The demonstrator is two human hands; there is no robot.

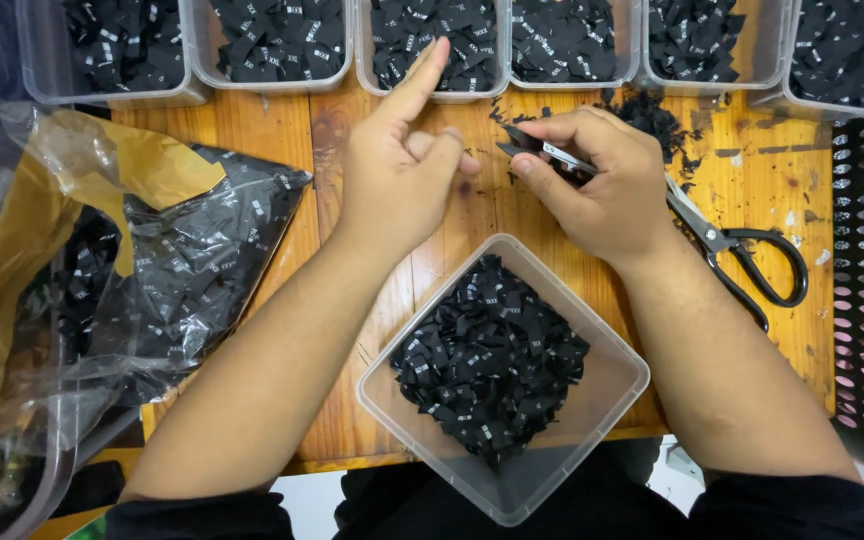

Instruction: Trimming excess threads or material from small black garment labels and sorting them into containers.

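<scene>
Running off the far edge, a row of clear tubs (282, 80) of black labels is cut short, and at the left a crumpled plastic bag (192, 260) hides much of its own label heap, while the near square tub (607, 400) of labels stands on the wooden table (752, 170). Between them the left hand (397, 175) is half closed, forefinger pointing far, holding nothing I can make out. Just right of it, the right hand (602, 185) curls shut, pinching a small black label (517, 140) at its fingertips and covering the blades of scissors (742, 250).

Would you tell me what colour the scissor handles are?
Black, seen in the head view: the scissors lie by the right hand.
</scene>
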